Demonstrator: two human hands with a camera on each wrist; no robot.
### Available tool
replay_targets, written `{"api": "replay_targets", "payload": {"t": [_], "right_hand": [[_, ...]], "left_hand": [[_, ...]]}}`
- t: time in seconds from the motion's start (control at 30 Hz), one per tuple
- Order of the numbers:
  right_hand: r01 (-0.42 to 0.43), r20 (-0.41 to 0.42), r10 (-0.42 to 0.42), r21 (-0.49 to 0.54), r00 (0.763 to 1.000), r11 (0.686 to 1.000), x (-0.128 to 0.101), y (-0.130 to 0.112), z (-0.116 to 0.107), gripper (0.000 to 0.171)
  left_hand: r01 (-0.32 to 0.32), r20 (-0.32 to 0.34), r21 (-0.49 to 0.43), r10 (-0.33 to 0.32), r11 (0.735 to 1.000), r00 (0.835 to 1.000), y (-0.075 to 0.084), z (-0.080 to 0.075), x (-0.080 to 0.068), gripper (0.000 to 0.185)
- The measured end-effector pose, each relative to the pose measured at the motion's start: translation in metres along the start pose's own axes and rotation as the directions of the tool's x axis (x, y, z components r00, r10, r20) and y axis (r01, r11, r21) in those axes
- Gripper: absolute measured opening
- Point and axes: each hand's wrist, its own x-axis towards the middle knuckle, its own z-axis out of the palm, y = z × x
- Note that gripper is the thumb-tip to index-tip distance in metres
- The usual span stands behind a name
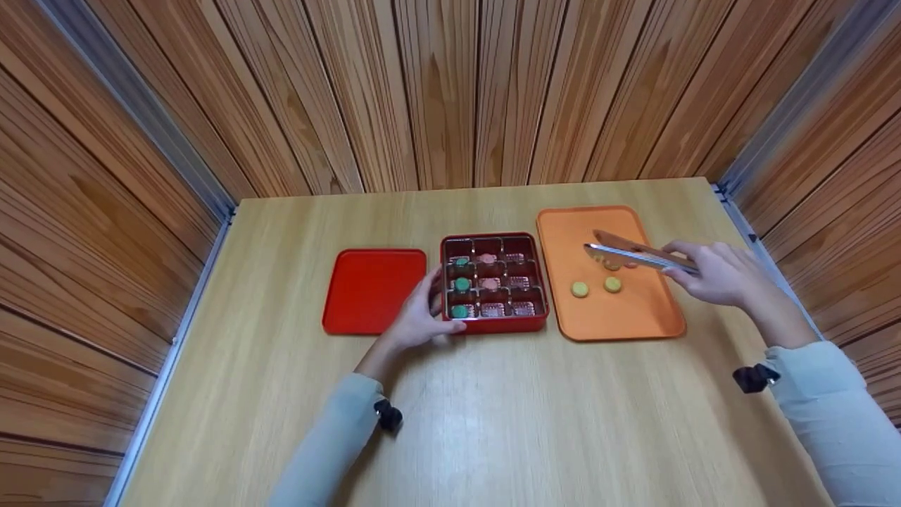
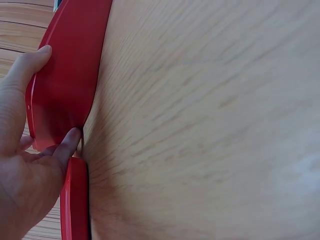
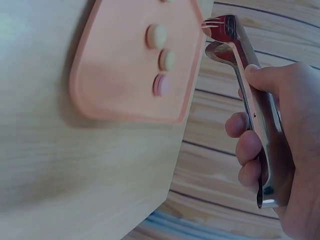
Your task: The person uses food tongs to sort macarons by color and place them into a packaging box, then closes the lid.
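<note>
My left hand (image 1: 415, 317) grips the left front corner of a red box (image 1: 503, 326), its thumb along the front wall. Inside the box, a clear divider insert holds green macarons (image 1: 462, 284) down the left column and two pink macarons (image 1: 488, 283) in the middle column. Metal tongs (image 3: 265, 135) lie in the grasp of my right hand (image 1: 725, 274), above an orange tray (image 1: 619, 320). One tip is fork-shaped, the other spoon-shaped; they stand apart with no macaron seen between them. Yellow macarons (image 1: 612, 284) sit on the tray, and a pink macaron (image 3: 161, 85) shows in the right wrist view.
A flat red lid (image 1: 369, 292) lies left of the box, close to my left hand. The wooden table (image 1: 493, 408) extends toward me. Wood-patterned panels (image 1: 436, 91) enclose the back and sides.
</note>
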Motion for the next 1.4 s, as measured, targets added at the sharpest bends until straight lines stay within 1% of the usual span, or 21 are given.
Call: {"api": "replay_targets", "payload": {"t": [0.17, 0.43, 0.57, 0.77, 0.9, 1.03, 1.23, 1.4], "right_hand": [[0.002, -0.008, -0.002, 0.012, 1.000, 1.000, -0.005, 0.015, 0.002, 0.039], [-0.094, 0.059, 0.093, 0.019, 0.994, 0.995, -0.010, 0.036, 0.002, 0.047], [-0.111, 0.079, 0.109, 0.027, 0.991, 0.993, -0.010, 0.043, 0.002, 0.050], [-0.124, 0.090, 0.121, 0.033, 0.989, 0.992, -0.009, 0.049, 0.005, 0.051], [-0.144, 0.104, 0.139, 0.045, 0.985, 0.989, -0.009, 0.050, 0.010, 0.053], [-0.165, 0.124, 0.155, 0.077, 0.980, 0.983, -0.008, 0.051, 0.013, 0.055], [-0.160, 0.129, 0.144, 0.124, 0.981, 0.979, -0.005, 0.050, 0.016, 0.054], [-0.180, 0.150, 0.158, 0.148, 0.976, 0.972, -0.005, 0.051, 0.018, 0.055]], "left_hand": [[-0.009, -0.001, -0.005, 0.009, 1.000, 1.000, -0.001, -0.001, 0.000, 0.122], [-0.006, -0.006, 0.015, 0.006, 1.000, 1.000, 0.000, 0.000, -0.002, 0.121], [0.002, -0.008, 0.019, -0.001, 1.000, 1.000, 0.000, 0.000, -0.001, 0.120], [-0.012, -0.001, -0.010, 0.012, 1.000, 1.000, 0.000, 0.000, -0.001, 0.120], [-0.017, 0.001, -0.002, 0.017, 1.000, 1.000, 0.000, 0.000, -0.001, 0.120], [-0.020, -0.001, 0.007, 0.020, 1.000, 1.000, -0.001, 0.000, -0.001, 0.120], [-0.006, -0.004, 0.023, 0.006, 1.000, 1.000, 0.000, 0.000, -0.001, 0.119], [-0.011, 0.000, 0.013, 0.011, 1.000, 1.000, -0.001, -0.001, -0.001, 0.120]]}}
